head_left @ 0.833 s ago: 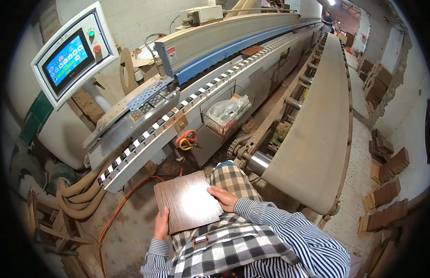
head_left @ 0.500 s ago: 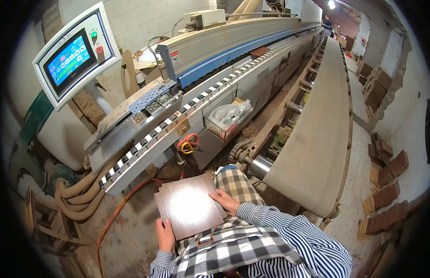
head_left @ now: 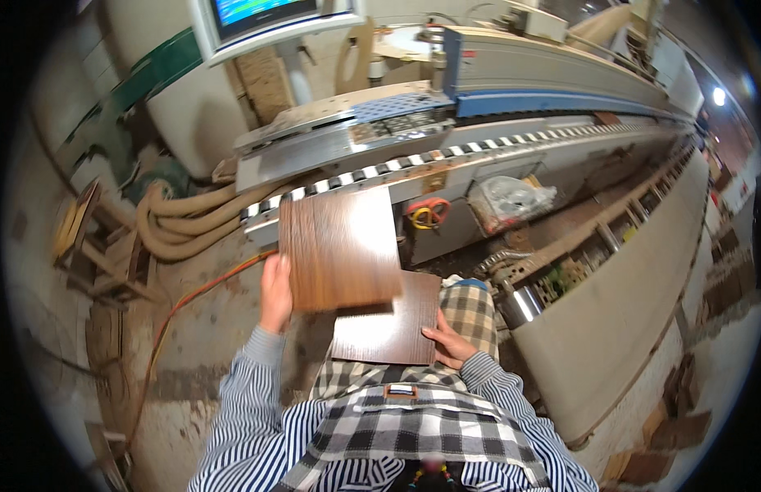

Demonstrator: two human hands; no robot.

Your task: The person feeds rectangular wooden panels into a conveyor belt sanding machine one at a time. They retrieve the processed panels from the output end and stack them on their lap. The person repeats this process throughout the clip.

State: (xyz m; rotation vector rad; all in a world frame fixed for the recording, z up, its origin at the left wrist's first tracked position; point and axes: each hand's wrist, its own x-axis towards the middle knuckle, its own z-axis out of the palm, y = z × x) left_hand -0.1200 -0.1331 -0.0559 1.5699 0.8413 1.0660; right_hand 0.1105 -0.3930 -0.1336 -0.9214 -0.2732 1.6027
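My left hand (head_left: 275, 293) grips the left edge of a brown wood-grain panel (head_left: 335, 254), raised toward the roller track. Light glares off that panel's upper right. A second brown panel (head_left: 388, 328) is lower and closer to me, above my lap, its far left part covered by the first. My right hand (head_left: 451, 343) is closed on its right edge, thumb on top and the other fingers mostly hidden beneath. Just beyond the raised panel runs the black-and-white roller track (head_left: 380, 170) of a long machine.
A machine with a blue rail (head_left: 552, 102) stretches to the far right. A control screen (head_left: 261, 12) stands at the back left. To the right lies a wide conveyor belt (head_left: 618, 328). Thick hoses (head_left: 179, 238), a wooden stand (head_left: 110, 238) and an orange cable (head_left: 202, 297) are at left.
The two panels, stacked together before, are now apart. My left hand has lifted one up and forward, while my right hand keeps the other low. The view has turned left.
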